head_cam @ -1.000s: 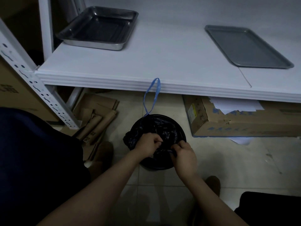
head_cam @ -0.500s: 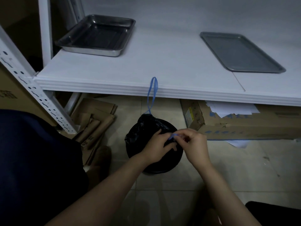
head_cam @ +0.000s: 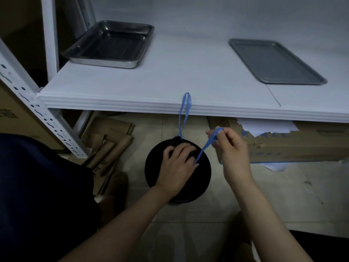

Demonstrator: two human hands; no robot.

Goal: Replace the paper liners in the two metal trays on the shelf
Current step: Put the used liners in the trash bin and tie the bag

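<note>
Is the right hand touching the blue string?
Touching. The head view shows the right hand pinching the blue string between thumb and fingers.

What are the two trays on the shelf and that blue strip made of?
Deep tray: glossy metal, likely stainless steel, with mirror reflections. Flat tray: duller grey metal, matte sheen. Blue strip: thin, limp, probably plastic drawstring, pinched by the right hand.

No legible text. Dark print on left cardboard box, print on flattened cardboard, and blue print on box under shelf are all too blurred to read.
</note>
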